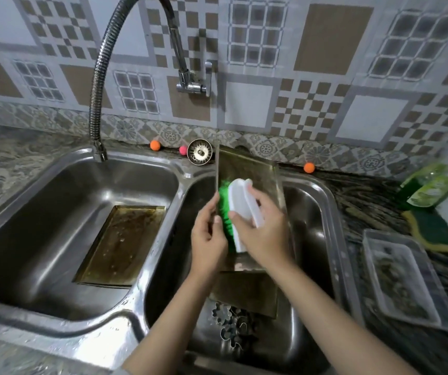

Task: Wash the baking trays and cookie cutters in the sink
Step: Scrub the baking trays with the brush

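Cutters (229,324) lie in the right basin beneath the arms. Above them, a tilted tray (258,182) is gripped at its edge by the left hand (208,236); a brush (240,209) is clasped against it by the right hand (264,228). Another tray (122,244) lies in the left basin.

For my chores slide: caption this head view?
Right hand scrubs a held metal baking tray with a green-bristled white brush.
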{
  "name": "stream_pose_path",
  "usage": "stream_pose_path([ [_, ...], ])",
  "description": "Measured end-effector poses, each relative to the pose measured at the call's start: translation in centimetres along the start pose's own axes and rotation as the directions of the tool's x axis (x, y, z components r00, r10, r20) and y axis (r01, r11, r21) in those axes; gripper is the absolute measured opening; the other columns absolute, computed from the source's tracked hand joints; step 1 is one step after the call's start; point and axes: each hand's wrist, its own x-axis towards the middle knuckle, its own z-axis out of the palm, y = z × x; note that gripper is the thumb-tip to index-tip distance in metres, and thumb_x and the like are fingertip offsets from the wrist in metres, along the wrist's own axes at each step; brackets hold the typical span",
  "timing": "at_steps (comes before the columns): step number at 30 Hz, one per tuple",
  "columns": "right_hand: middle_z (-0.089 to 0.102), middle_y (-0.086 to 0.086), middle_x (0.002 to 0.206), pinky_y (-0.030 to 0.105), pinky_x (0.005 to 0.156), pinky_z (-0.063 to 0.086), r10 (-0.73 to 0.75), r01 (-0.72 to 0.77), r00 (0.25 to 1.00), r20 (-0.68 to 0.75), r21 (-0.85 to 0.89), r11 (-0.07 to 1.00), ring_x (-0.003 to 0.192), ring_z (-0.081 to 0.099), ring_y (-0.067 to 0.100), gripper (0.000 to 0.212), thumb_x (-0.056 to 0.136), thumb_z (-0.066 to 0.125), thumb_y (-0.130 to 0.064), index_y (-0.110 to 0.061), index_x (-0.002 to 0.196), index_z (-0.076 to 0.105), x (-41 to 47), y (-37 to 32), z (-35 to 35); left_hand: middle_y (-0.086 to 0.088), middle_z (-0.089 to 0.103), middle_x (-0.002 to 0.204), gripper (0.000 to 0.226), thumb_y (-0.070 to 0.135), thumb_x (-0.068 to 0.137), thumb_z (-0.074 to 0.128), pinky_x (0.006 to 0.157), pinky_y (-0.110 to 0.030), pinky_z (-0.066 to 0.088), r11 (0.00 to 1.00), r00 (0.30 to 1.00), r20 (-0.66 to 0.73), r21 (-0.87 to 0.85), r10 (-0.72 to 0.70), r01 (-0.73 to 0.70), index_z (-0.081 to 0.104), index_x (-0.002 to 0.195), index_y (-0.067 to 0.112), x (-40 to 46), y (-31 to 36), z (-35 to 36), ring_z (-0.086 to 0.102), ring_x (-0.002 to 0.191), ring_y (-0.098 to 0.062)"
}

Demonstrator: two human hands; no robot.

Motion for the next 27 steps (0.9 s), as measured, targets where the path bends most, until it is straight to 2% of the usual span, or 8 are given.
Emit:
stream_pose_path([
  [4, 0.059, -0.005, 0.131, 0.023, 0.101, 0.044, -0.022, 0.022, 1.0, 0.006, -0.006, 1.0, 0.121, 0.056, 0.01, 0.057, 0.075, 0.078, -0.008, -0.014, 0.128, 0.057, -2.7, 3.2, -1.6, 0.007, 0.055, 0.134, 0.042, -0.003, 0.095, 0.042, 0.105, -0.017, 0.038, 0.999, 0.998, -0.059, 0.025, 0.037, -0.035, 0.053, 0.132, 0.016, 0.5, 0.2, -1.9, 0.048, 0.125, 0.001],
  [7, 0.06, 0.0, 0.13, 0.038, 0.099, 0.049, 0.157, -0.168, 0.978, -0.135, -0.075, 0.983, 0.118, 0.057, 0.017, 0.06, 0.077, 0.078, -0.016, -0.015, 0.132, 0.055, 1.0, 4.7, -3.0, 0.002, 0.056, 0.133, 0.04, 0.005, 0.094, 0.044, 0.106, -0.023, 0.039, 0.998, 0.997, 0.058, 0.047, 0.049, -0.051, 0.053, 0.132, 0.013, -1.3, -0.2, -0.9, 0.049, 0.126, -0.005],
  [9, 0.058, -0.005, 0.132, 0.037, 0.101, 0.048, 0.143, -0.148, 0.978, -0.152, -0.021, 0.989, 0.12, 0.054, 0.01, 0.059, 0.078, 0.076, -0.019, -0.017, 0.133, 0.054, 1.7, 3.5, -2.3, 0.001, 0.057, 0.132, 0.041, 0.008, 0.092, 0.044, 0.108, -0.031, 0.04, 0.996, 0.992, 0.103, 0.056, 0.07, -0.076, 0.053, 0.132, 0.012, -2.2, -0.6, 0.2, 0.05, 0.125, -0.008],
  [15, 0.055, -0.014, 0.131, 0.022, 0.103, 0.043, 0.016, -0.016, 0.99, 0.143, -0.004, 1.0, 0.119, 0.051, -0.005, 0.064, 0.074, 0.08, -0.013, -0.029, 0.13, 0.053, -3.8, 3.5, -2.5, 0.001, 0.057, 0.134, 0.041, 0.005, 0.094, 0.043, 0.109, -0.041, 0.04, 0.998, 0.999, 0.007, 0.04, -0.038, 0.037, 0.054, 0.131, 0.019, 0.5, -0.8, -1.9, 0.05, 0.127, -0.012],
  [19, 0.048, -0.026, 0.129, 0.015, 0.104, 0.037, 0.006, -0.005, 1.0, 0.007, -0.08, 0.997, 0.12, 0.042, -0.018, 0.067, 0.075, 0.078, -0.012, -0.021, 0.136, 0.05, -0.9, 4.0, -7.7, 0.0, 0.053, 0.136, 0.041, -0.005, 0.096, 0.04, 0.108, -0.016, 0.035, 0.992, 0.999, -0.031, 0.117, -0.043, 0.046, 0.053, 0.131, 0.012, 1.4, -0.7, -3.7, 0.046, 0.129, -0.009],
  [21, 0.061, -0.019, 0.113, 0.003, 0.092, 0.04, -0.062, 0.055, 0.997, -0.043, -0.149, 0.987, 0.104, 0.051, -0.021, 0.064, 0.077, 0.077, -0.016, -0.022, 0.135, 0.051, -0.1, 3.5, -9.7, -0.001, 0.053, 0.137, 0.042, -0.006, 0.096, 0.039, 0.102, -0.005, 0.033, 0.99, 0.997, -0.061, 0.125, -0.053, 0.06, 0.052, 0.132, 0.01, 1.4, -0.8, -4.3, 0.045, 0.128, -0.007],
  [23, 0.053, -0.008, 0.083, 0.0, 0.074, 0.038, -0.055, 0.047, 0.998, -0.036, -0.201, 0.979, 0.079, 0.054, -0.011, 0.06, 0.078, 0.075, -0.019, -0.03, 0.132, 0.051, 0.0, 3.4, -10.6, 0.0, 0.052, 0.137, 0.042, -0.005, 0.096, 0.039, 0.098, -0.001, 0.032, 0.989, 0.996, -0.061, 0.128, -0.061, 0.068, 0.052, 0.133, 0.01, 1.3, -1.0, -4.5, 0.045, 0.127, -0.004],
  [27, 0.045, -0.012, 0.083, -0.001, 0.071, 0.036, 0.009, 0.001, 0.998, 0.068, -0.153, 0.988, 0.082, 0.052, -0.007, 0.045, 0.077, 0.068, -0.048, -0.052, 0.12, 0.054, -0.1, 4.1, -10.2, 0.005, 0.053, 0.135, 0.042, -0.002, 0.097, 0.04, 0.09, 0.003, 0.034, 0.988, 0.995, -0.033, 0.12, -0.098, 0.101, 0.053, 0.132, 0.017, 0.8, -1.4, -4.1, 0.046, 0.124, -0.004],
])
